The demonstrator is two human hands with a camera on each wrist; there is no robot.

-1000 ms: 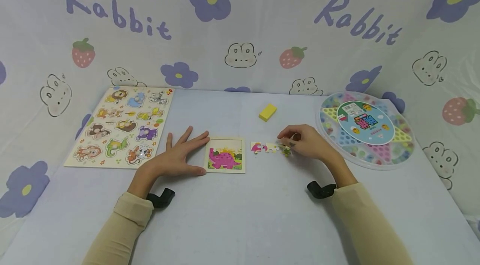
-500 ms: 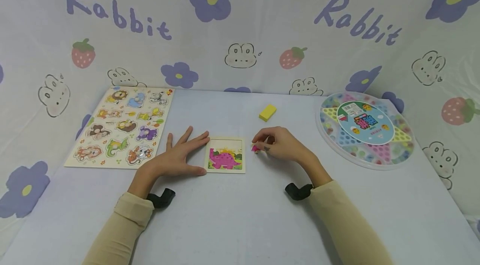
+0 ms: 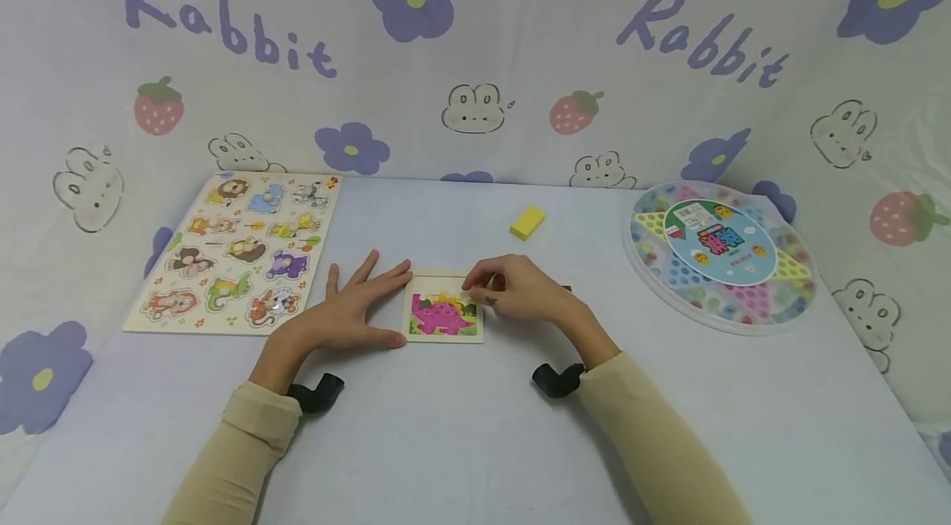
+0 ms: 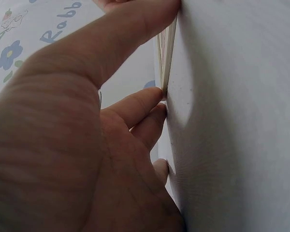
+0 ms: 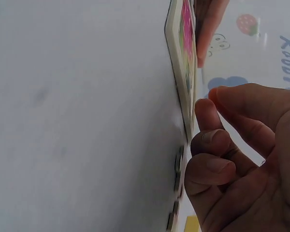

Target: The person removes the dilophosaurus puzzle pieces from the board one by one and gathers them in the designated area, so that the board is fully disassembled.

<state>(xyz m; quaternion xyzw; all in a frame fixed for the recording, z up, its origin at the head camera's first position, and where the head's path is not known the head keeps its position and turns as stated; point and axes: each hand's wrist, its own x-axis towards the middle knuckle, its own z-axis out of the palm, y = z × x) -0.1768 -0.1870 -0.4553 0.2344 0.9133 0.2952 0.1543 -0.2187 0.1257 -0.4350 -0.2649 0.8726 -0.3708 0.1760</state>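
A small wooden frame puzzle (image 3: 443,337) with a pink dinosaur picture lies flat on the table; the picture fills its lower part, with bare wood above. My left hand (image 3: 349,314) has its fingers spread, the thumb and a fingertip touching the frame's left edge. Over the frame's right edge is my right hand (image 3: 513,290), its thumb and index tips together and the other fingers curled. No piece shows between those tips in the right wrist view, but they could hide one. Several loose puzzle pieces (image 5: 178,180) lie beside the frame, mostly hidden by the right hand in the head view.
A wooden animal board (image 3: 234,253) lies at the left. At the right is a round clear-lidded game box (image 3: 724,257) with coloured beads. Behind the right hand sits a yellow block (image 3: 528,223). A printed cloth (image 3: 475,30) hangs along the back.
My right hand has moved left, from the loose pieces to the right edge of the puzzle frame. My left hand has stayed at the frame's left edge.
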